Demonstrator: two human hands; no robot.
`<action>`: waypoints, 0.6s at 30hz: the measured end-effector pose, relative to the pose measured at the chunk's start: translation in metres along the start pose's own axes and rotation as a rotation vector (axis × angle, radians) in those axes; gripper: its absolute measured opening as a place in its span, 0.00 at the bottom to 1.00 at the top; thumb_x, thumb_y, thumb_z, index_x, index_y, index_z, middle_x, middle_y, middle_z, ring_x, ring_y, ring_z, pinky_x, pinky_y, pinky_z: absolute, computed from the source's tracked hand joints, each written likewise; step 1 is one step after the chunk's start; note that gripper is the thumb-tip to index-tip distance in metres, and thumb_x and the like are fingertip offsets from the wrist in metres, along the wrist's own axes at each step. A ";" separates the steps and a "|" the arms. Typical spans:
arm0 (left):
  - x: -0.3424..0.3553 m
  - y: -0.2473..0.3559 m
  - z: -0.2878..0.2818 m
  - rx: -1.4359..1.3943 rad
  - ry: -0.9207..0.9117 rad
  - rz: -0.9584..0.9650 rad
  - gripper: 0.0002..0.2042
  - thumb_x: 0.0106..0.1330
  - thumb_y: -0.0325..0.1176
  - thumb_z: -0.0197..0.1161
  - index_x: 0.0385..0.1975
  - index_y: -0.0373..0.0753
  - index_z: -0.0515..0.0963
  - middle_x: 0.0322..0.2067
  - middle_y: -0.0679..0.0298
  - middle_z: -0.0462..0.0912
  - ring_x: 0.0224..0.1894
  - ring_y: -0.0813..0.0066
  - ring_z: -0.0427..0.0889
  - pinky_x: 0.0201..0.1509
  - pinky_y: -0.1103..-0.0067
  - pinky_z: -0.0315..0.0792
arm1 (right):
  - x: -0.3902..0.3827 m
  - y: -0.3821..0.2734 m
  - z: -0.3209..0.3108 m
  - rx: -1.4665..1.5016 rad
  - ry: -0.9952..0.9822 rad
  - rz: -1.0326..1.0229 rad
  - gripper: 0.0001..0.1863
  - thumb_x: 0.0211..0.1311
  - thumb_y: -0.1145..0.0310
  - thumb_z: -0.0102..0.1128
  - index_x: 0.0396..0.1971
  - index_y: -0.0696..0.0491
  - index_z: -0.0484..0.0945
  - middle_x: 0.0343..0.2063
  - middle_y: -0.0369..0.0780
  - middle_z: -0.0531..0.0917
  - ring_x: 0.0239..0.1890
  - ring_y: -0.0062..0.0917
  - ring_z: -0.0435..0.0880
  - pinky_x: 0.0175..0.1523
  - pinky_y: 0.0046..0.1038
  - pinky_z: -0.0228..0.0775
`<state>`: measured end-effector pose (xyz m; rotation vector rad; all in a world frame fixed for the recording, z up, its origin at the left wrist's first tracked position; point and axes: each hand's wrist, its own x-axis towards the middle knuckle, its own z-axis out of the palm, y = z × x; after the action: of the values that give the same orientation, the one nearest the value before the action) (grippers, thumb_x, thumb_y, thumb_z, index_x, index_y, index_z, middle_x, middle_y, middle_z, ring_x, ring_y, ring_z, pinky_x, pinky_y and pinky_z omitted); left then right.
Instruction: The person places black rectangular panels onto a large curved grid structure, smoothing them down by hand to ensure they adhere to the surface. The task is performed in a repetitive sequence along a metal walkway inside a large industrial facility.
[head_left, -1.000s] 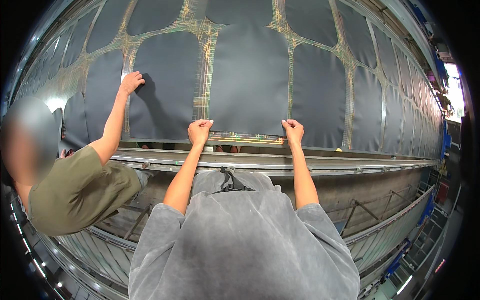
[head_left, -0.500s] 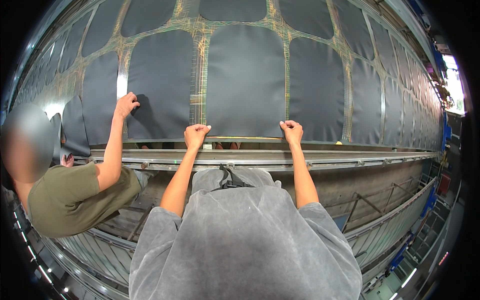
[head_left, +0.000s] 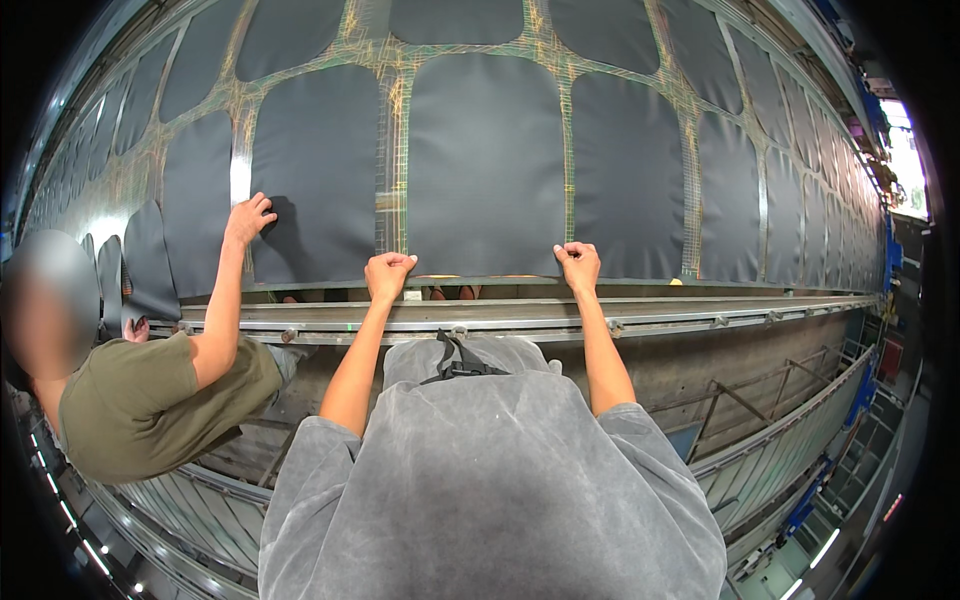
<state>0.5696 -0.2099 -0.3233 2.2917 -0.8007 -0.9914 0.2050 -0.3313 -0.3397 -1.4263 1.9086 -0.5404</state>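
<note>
A dark grey sheet with rounded far corners [head_left: 484, 160] lies on the long table, whose bare surface between sheets [head_left: 390, 200] shows yellow-green grid lines. My left hand [head_left: 390, 272] pinches the sheet's near left corner. At its near right corner, my right hand [head_left: 578, 262] holds the edge between thumb and fingers. The sheet's near edge sits almost along the table's front edge. Similar dark sheets [head_left: 628, 180] lie beside it and in a farther row.
A co-worker in an olive shirt [head_left: 170, 400] leans in at the left, one hand [head_left: 250, 215] over a neighbouring sheet. A metal rail [head_left: 500, 312] runs along the table's front. Below are metal frames [head_left: 760, 400] and a slatted rack [head_left: 190, 515].
The sheet's near edge has come down toward me, covering most of the orange strip seen earlier; my hands remain on its corners. The co-worker's raised hand has moved down and left.
</note>
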 end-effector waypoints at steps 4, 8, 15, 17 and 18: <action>0.000 0.000 0.000 0.002 0.005 0.017 0.15 0.52 0.43 0.75 0.29 0.37 0.87 0.25 0.62 0.87 0.28 0.75 0.84 0.37 0.77 0.76 | 0.000 0.003 0.002 -0.026 0.020 -0.072 0.14 0.47 0.63 0.76 0.29 0.58 0.85 0.33 0.41 0.80 0.34 0.31 0.80 0.43 0.32 0.73; 0.001 0.000 0.000 0.001 0.004 -0.002 0.14 0.52 0.42 0.75 0.29 0.36 0.87 0.24 0.62 0.87 0.27 0.75 0.84 0.37 0.77 0.75 | -0.001 0.002 0.001 -0.041 0.019 -0.083 0.13 0.48 0.64 0.75 0.28 0.58 0.84 0.32 0.42 0.79 0.35 0.32 0.80 0.44 0.32 0.73; 0.000 0.006 -0.003 0.011 -0.018 -0.018 0.14 0.52 0.42 0.75 0.28 0.36 0.87 0.24 0.63 0.87 0.28 0.76 0.84 0.38 0.78 0.75 | -0.003 -0.007 -0.001 -0.028 0.017 -0.058 0.14 0.48 0.63 0.74 0.28 0.58 0.84 0.32 0.42 0.79 0.35 0.33 0.80 0.44 0.33 0.73; 0.000 0.006 -0.003 0.019 -0.009 -0.006 0.15 0.52 0.42 0.75 0.28 0.36 0.86 0.24 0.62 0.87 0.28 0.76 0.84 0.38 0.78 0.75 | -0.004 -0.009 -0.002 -0.017 0.016 -0.060 0.14 0.48 0.63 0.74 0.28 0.58 0.84 0.33 0.42 0.79 0.35 0.33 0.80 0.43 0.33 0.73; 0.000 0.006 -0.002 0.008 -0.009 0.001 0.15 0.52 0.43 0.75 0.28 0.36 0.86 0.25 0.62 0.87 0.28 0.75 0.84 0.38 0.77 0.75 | -0.004 -0.009 -0.002 -0.012 0.015 -0.062 0.14 0.48 0.62 0.74 0.28 0.58 0.84 0.33 0.42 0.79 0.35 0.33 0.80 0.43 0.34 0.72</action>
<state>0.5696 -0.2134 -0.3180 2.2951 -0.8099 -1.0002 0.2102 -0.3308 -0.3308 -1.4969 1.8872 -0.5712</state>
